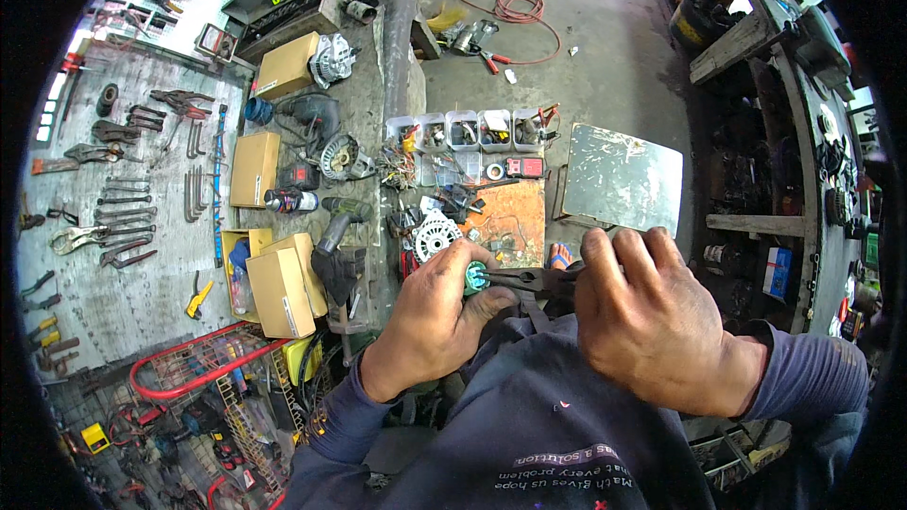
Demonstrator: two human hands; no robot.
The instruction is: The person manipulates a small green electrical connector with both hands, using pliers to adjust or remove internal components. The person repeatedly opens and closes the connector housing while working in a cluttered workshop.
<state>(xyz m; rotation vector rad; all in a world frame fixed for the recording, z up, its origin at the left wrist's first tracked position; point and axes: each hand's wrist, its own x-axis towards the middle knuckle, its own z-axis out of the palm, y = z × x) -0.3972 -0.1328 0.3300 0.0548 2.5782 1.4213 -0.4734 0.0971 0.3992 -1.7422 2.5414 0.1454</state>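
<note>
Between the thumb and fingers of my left hand (430, 316) is a small green round part (474, 279), its face turned toward the right. My right hand (652, 316) is closed round the handles of dark long-nose pliers (534, 280). The jaw tips of the pliers reach the green part; whether they grip a piece of it is too small to tell. Just beyond my left hand, a silver slotted alternator housing (437, 237) lies among dark parts and wires.
Clear plastic bins (462, 130) of small parts stand beyond my hands, near an orange-brown board (510, 212). A worn stool top (624, 177) is to the right. Left are cardboard boxes (285, 288), a drill (340, 222) and a tool board (132, 161). A red hose (520, 8) lies coiled on the floor.
</note>
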